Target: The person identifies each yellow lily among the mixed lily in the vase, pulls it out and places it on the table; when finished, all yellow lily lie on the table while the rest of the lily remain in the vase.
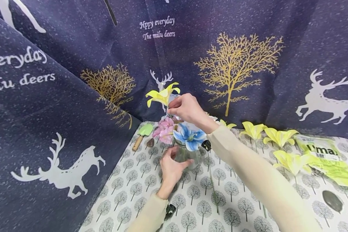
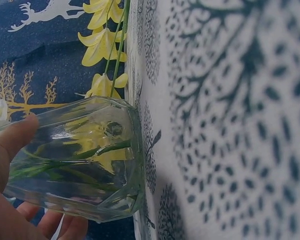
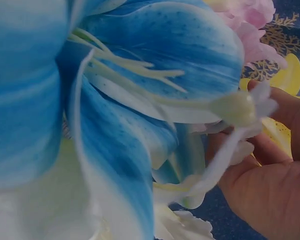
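In the head view my right hand (image 1: 187,108) pinches a yellow artificial lily (image 1: 163,94) by its stem just under the bloom, above the vase. Fingers and thumb of my left hand (image 1: 173,164) curl round the clear glass vase (image 2: 85,155), which stands on the table. Green stems show through its faceted glass in the left wrist view. A blue-and-white lily (image 1: 190,136) and pink flowers (image 1: 165,130) rise from the vase mouth. Blue petals fill much of the right wrist view and partly hide my right fingers.
Several yellow lilies (image 1: 280,137) lie at the right beside a green-and-white plastic packet (image 1: 327,158). A dark stone (image 1: 332,201) is near the right edge. Behind the vase on the left are a small green trowel (image 1: 142,135) and a brown stone (image 1: 150,142). Dark printed cloth (image 1: 174,58) hangs behind.
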The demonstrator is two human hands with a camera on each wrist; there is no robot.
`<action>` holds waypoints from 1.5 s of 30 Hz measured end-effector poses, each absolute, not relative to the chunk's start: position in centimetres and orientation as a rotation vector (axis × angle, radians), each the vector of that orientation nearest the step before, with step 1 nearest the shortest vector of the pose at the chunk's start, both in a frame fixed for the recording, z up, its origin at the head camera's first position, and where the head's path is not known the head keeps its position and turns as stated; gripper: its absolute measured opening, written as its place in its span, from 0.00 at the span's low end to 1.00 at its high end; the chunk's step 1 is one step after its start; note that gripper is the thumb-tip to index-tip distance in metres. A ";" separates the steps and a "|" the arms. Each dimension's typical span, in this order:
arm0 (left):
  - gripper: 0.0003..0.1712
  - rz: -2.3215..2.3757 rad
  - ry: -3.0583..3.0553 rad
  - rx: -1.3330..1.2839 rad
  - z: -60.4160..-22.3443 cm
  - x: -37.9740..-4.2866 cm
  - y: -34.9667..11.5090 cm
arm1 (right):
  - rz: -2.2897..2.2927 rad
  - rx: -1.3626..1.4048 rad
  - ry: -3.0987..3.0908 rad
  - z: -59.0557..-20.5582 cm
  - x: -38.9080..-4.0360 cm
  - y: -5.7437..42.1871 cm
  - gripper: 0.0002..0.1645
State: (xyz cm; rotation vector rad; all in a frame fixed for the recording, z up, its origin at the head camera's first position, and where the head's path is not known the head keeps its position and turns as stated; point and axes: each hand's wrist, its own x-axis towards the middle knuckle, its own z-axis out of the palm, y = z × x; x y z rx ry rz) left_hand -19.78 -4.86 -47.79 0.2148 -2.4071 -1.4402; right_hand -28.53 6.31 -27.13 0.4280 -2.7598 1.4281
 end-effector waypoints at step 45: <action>0.44 -1.416 -2.408 0.214 -47.7 -19.6 -4.7 | 1.692 0.396 -2.415 -26.4 -27.3 10.1 0.10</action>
